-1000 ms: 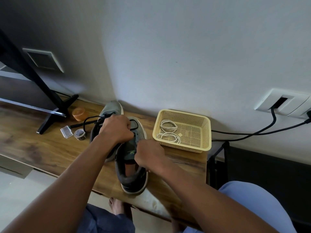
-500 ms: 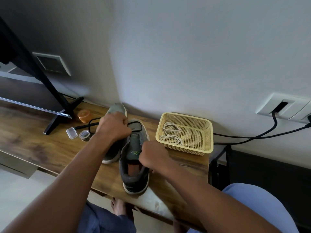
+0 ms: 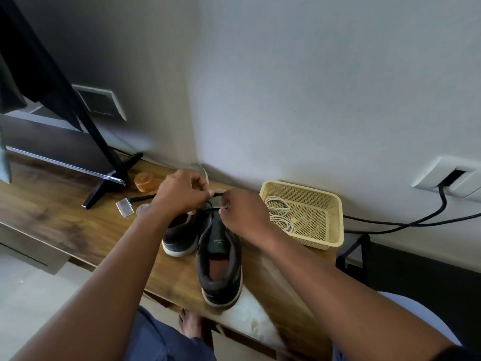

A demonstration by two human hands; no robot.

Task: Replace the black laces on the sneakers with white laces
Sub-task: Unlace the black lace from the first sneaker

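Wooden bench point(image 3: 46, 217) along a grey wall, yellow basket point(image 3: 335, 225) holding coiled white laces point(image 3: 279, 213), two dark sneakers point(image 3: 220, 272) side by side left of it, left hand point(image 3: 182, 194) and right hand point(image 3: 243, 211) close together, both pinching the black lace point(image 3: 212, 210) over the nearer shoe's front

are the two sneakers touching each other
Cannot tell. In the head view the left sneaker sits close beside the right sneaker, but the left hand and shadow hide where they meet.
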